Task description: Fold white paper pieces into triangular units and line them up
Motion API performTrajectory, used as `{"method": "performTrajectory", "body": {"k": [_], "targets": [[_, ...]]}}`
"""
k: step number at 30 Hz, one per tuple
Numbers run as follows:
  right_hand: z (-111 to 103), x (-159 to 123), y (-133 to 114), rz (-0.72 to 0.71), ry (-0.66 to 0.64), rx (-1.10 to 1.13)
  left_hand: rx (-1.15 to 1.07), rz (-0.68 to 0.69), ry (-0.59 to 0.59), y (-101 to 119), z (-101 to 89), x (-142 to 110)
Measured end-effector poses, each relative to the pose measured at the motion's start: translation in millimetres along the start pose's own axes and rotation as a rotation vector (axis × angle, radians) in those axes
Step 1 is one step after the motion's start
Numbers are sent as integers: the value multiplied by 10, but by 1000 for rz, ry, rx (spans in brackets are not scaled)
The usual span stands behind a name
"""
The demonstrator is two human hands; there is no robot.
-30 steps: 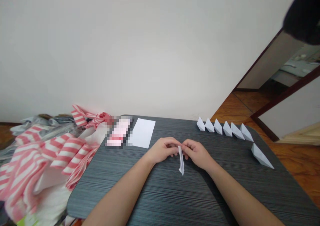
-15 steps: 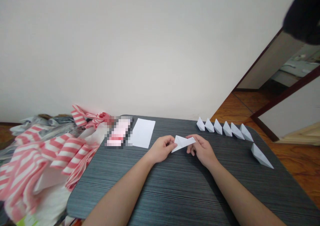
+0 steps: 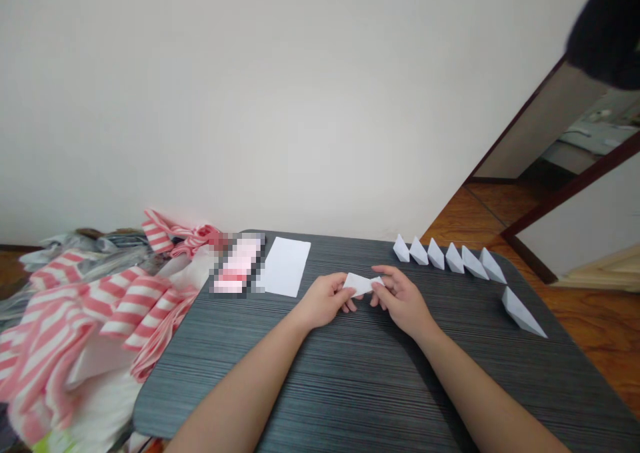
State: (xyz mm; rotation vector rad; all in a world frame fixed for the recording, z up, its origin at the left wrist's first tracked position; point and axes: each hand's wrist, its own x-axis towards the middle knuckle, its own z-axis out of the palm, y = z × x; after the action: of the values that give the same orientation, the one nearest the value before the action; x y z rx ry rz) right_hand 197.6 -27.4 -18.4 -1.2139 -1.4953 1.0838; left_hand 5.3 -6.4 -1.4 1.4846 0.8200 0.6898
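Between my two hands is a small folded piece of white paper (image 3: pixel 359 284), held just above the dark table (image 3: pixel 320 379). My left hand (image 3: pixel 327 299) pinches its left end, thumb on top and fingers beneath. On its right end, my right hand (image 3: pixel 400 297) grips with thumb and fingers, the index finger stretched out above. Several folded paper boats (image 3: pixel 455 259) stand in a row at the table's back right. One more paper boat (image 3: pixel 521 313) sits nearer, by the right edge.
White paper sheets (image 3: pixel 287 266) lie at the back left, beside a pixelated pink-and-white object (image 3: pixel 237 264). Red-and-white striped cloth (image 3: pixel 105 306) is heaped left of the table. A pale wall (image 3: pixel 300 106) rises behind, and a wooden floor (image 3: pixel 595 319) shows at right.
The folded paper has turned and now shows a smaller, narrower face. My right thumb has come onto its right end, and my left fingers have shifted beneath it.
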Motion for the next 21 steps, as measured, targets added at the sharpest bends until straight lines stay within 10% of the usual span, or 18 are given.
{"method": "performTrajectory", "body": {"k": [21], "targets": [[-47,4,-8,-108,34,-271,1,4,13,-32,-14,-6]]}}
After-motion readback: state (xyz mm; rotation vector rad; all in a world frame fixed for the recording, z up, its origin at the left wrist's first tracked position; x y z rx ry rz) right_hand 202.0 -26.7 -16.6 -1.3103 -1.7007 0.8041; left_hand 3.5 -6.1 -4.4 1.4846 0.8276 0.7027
